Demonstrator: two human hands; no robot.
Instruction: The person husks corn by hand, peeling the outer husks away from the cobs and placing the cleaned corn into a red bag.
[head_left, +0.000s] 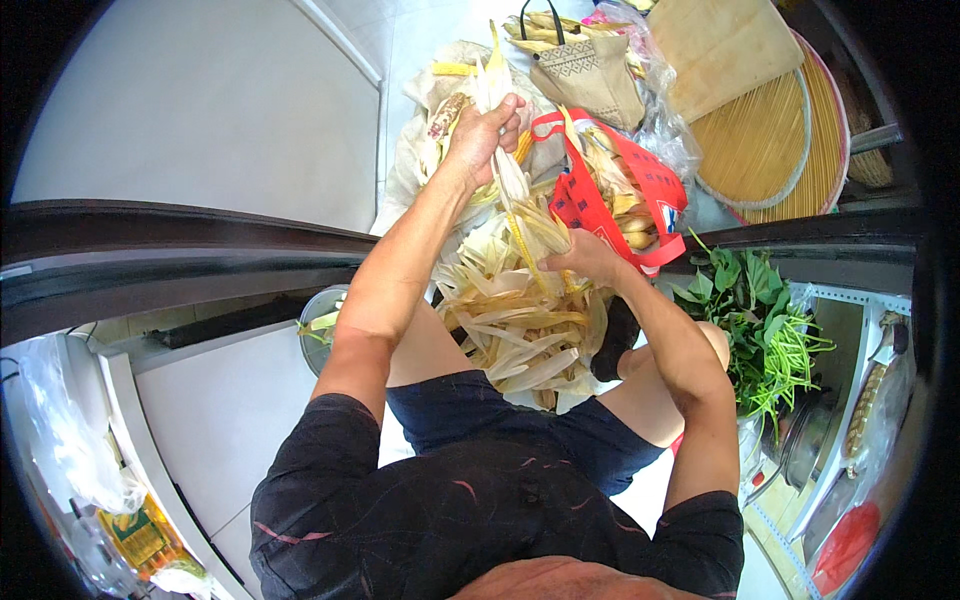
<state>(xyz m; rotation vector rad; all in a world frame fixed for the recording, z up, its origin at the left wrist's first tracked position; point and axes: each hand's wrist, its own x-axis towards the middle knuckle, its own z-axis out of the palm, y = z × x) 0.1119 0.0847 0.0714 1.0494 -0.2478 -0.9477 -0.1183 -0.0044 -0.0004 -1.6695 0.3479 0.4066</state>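
My left hand is closed around pale dry corn husk that stretches down toward my other hand. Lower and to the right, my right hand grips a partly husked ear of yellow corn, its kernels showing along one side. Dry husks lie heaped below it, between my legs. Beyond my left hand, a pale woven sack bears a bare yellow cob and a cob with dark mottled kernels. Part of the held ear is hidden by husk and fingers.
A red bag of husked material stands at my right; a beige handled bag is behind it. Round woven trays and a board lean farther right. Green leafy vegetables sit near my right knee, a plastic bucket at my left.
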